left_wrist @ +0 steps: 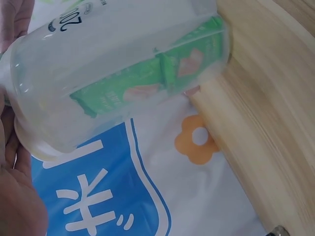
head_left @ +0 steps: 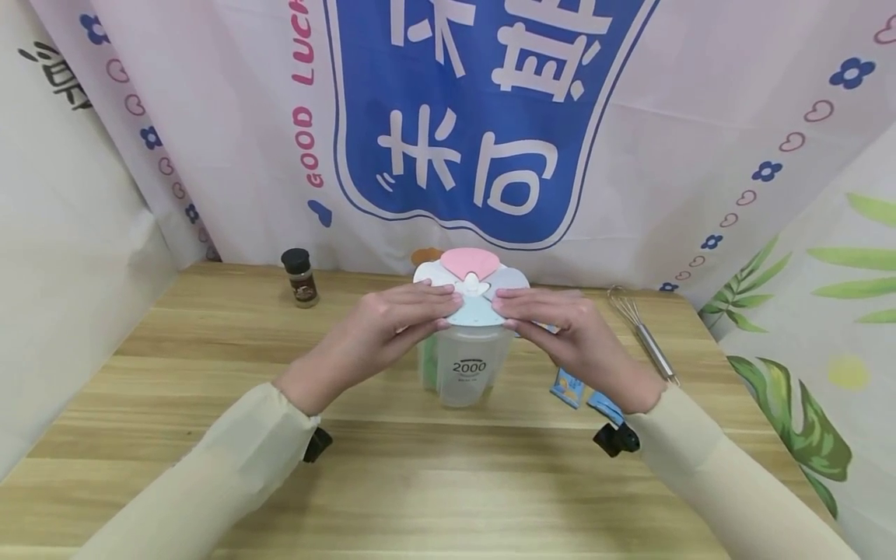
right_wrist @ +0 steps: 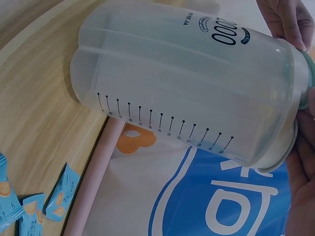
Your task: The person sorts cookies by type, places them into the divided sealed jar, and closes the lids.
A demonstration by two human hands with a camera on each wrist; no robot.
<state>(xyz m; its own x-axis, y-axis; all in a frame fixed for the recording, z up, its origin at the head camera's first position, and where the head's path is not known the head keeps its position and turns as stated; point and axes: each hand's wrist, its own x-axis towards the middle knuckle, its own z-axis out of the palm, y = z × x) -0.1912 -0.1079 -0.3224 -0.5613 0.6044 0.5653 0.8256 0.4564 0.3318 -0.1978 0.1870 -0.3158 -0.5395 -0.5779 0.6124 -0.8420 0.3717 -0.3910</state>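
Note:
A frosted plastic storage canister (head_left: 458,389) marked 2000 stands upright on the wooden table. Its flower-shaped lid (head_left: 470,313) has a pink flap at the back and a white knob in the centre. My left hand (head_left: 392,315) holds the lid's left edge, fingers on top and thumb at the rim. On the right edge, my right hand (head_left: 570,327) holds it in much the same way. Through the wall, green snack packets (left_wrist: 123,88) show inside in the left wrist view. The lid hides the canister's mouth.
Blue snack packets (head_left: 568,387) lie on the table right of the canister, partly behind my right wrist. Farther right is a metal whisk (head_left: 651,342). A black-capped seasoning jar (head_left: 301,280) stands at the back left. A printed cloth (head_left: 245,155) hangs behind the table.

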